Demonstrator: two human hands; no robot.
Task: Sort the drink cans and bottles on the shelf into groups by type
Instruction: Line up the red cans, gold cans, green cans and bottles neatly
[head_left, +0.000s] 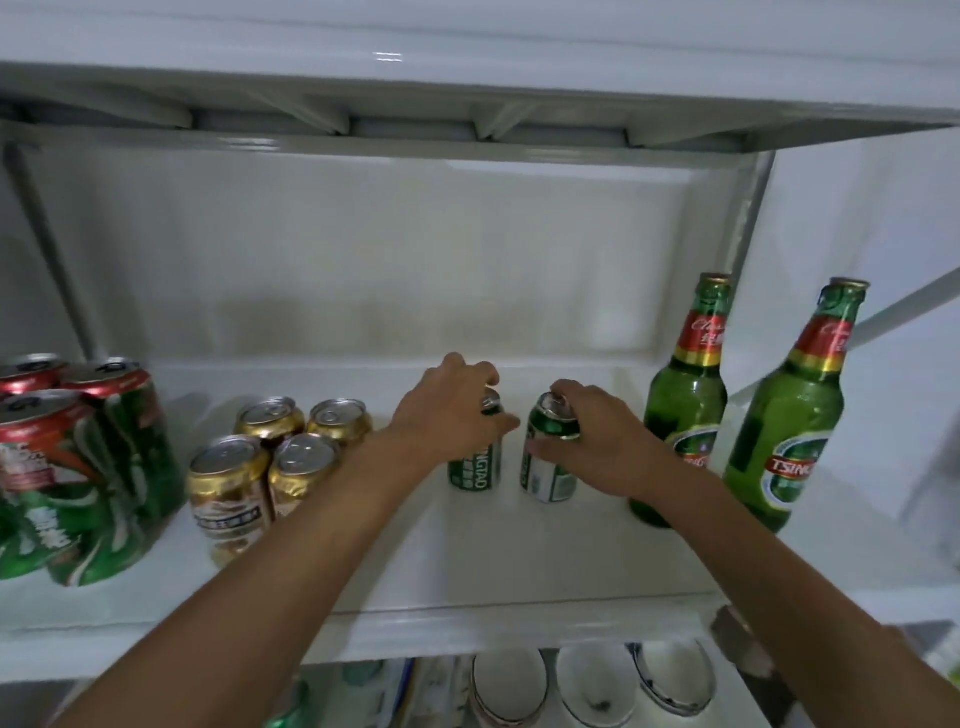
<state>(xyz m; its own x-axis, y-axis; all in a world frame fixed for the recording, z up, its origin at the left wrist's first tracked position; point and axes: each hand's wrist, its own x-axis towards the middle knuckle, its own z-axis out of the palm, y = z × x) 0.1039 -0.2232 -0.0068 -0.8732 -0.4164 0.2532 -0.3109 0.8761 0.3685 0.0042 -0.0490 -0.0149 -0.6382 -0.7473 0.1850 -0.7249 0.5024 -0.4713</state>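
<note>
Two green beer cans stand upright mid-shelf, a small gap between them. My left hand grips the left green can from above, fingers curled over its rim. My right hand grips the right green can near its top. To the left stand several gold cans, grouped close together. At the far left is a cluster of three tall red-and-green cans. Two green glass bottles with red neck labels stand upright at the right end.
The white shelf has a low back wall and another shelf close overhead. Below its front edge sit white bowls on a lower level. A metal upright runs along the right side by the bottles.
</note>
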